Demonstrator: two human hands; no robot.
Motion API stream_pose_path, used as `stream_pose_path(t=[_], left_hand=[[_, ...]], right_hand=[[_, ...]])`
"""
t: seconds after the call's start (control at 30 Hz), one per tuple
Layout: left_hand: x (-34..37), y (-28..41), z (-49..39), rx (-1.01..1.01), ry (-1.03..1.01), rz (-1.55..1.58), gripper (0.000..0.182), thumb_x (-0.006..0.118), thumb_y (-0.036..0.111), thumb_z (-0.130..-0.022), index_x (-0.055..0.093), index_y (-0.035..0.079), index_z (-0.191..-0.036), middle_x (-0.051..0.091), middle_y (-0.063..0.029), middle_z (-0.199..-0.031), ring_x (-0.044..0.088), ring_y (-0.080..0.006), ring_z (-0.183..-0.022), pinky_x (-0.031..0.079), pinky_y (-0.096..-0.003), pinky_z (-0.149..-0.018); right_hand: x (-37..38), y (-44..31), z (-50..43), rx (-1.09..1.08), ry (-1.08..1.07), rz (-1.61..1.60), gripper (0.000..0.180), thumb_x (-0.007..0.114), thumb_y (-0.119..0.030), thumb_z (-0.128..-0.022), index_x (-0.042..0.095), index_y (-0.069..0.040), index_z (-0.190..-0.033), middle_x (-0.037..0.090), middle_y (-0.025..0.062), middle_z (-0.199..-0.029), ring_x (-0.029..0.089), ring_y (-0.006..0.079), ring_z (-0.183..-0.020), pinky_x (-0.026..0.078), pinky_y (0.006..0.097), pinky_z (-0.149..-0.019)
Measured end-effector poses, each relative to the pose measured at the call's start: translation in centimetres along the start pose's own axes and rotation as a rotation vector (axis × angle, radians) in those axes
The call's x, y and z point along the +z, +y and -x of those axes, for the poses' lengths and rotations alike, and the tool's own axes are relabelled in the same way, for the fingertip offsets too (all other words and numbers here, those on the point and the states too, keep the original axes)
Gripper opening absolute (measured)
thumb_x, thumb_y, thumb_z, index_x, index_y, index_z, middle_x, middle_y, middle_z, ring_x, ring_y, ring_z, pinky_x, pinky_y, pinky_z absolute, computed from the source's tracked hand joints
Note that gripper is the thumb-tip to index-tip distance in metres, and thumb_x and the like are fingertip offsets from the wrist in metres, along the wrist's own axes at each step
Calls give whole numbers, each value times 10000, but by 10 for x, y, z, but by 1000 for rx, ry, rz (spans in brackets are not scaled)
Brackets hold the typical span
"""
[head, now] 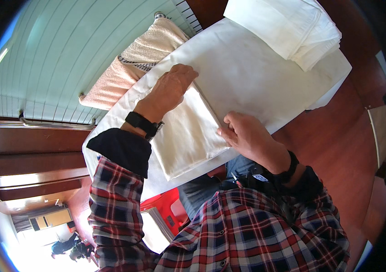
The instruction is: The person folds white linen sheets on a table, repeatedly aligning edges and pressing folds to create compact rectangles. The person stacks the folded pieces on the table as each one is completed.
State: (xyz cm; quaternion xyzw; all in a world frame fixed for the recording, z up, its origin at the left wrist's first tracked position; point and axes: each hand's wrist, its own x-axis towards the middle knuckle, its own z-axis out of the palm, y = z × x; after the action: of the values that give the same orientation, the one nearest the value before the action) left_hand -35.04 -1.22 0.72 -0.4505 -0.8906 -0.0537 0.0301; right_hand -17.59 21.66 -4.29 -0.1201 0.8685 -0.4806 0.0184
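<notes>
A flat, folded white cloth [189, 139] with a slight sheen lies before me on a table with a white cover [247, 71]. My left hand [171, 86] reaches across it, back of the hand up. Its bent fingers are on the cloth's far edge, and the fingertips are partly hidden. At the right edge, my right hand [251, 136] has its thumb and curled fingers against the folded border. Farther off, at the table's far right end, rests a pile of folded white cloths [291, 30].
Beige and pinkish towels [131, 64] hang along the pale green slatted wall [53, 51], against the table's left side. A metal bar [57, 124] sticks out nearby. Below the near edge is a red plastic seat [169, 207], with a stack of white sheets [157, 227] beside my lap.
</notes>
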Motion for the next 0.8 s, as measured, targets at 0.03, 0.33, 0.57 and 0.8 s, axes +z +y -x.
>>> stream_pose_path(t=[0.03, 0.33, 0.57, 0.8], left_hand=[[1, -3, -1, 74, -7, -58, 288, 638, 12, -942, 702, 41, -1221, 710, -149, -1207, 635, -360, -1213, 514, -474, -1041], [-22, -13, -12, 223, -99, -386, 158, 703, 42, -829, 724, 69, -984, 631, -124, -970, 605, -335, -1052, 486, -453, -1044], [-102, -13, 48, 166, -17, -389, 269, 682, 55, -899, 725, 40, -1165, 731, -159, -1119, 661, -338, -1196, 489, -471, -1100], [-203, -14, 157, -221, 127, -348, 324, 839, 171, -889, 659, 34, -1120, 745, -174, -982, 737, -336, -896, 609, -413, -805]], right_hand=[[0, -1, 2, -41, 43, 77, 311, 751, -256, -1001, 597, 12, -961, 677, 220, -823, 663, 436, -725, 527, 497, -684], [3, -16, 2, 1, -61, 221, 461, 752, -427, -964, 623, 14, -1005, 709, 235, -910, 726, 434, -865, 585, 516, -777], [-1, -29, -8, -70, -79, 229, 369, 714, -361, -988, 619, -6, -1018, 710, 243, -908, 712, 460, -897, 564, 551, -789], [-14, -109, -66, -359, 49, 449, 180, 642, -213, -1032, 640, -34, -1015, 714, 233, -967, 715, 426, -919, 569, 524, -805]])
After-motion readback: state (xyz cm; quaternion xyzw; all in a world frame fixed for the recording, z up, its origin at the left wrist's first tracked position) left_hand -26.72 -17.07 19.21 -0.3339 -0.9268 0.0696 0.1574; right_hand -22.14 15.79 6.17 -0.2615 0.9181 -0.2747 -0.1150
